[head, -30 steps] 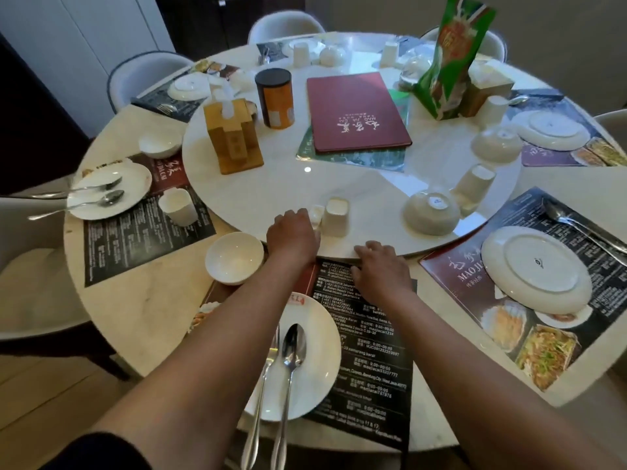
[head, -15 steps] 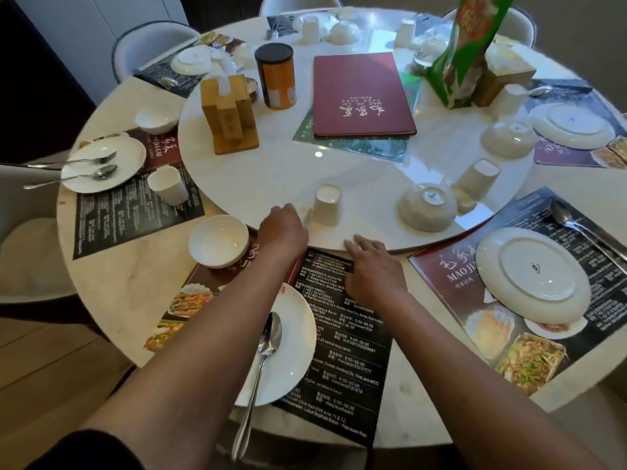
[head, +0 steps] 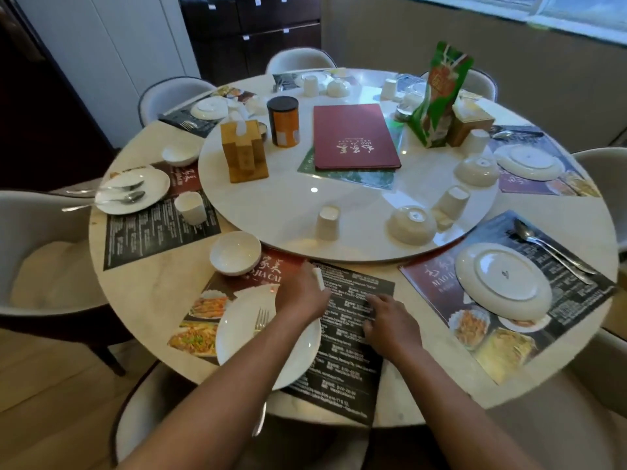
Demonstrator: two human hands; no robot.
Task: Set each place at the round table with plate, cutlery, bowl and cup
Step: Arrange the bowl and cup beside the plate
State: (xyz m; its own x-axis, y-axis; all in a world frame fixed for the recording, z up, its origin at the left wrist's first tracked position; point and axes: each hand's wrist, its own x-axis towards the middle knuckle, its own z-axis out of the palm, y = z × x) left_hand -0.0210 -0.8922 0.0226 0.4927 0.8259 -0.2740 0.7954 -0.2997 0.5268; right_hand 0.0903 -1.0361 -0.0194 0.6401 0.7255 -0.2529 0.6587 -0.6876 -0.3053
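Left hand (head: 300, 293) grips a small white ceramic cup (head: 317, 279) over the dark printed placemat (head: 349, 361) — right hand (head: 390, 322) rests flat, fingers relaxed.

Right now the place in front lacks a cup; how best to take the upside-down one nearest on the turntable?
Grip the cup round its side walls from above: it stands base-up, rim down on the turntable, walls clear all round.
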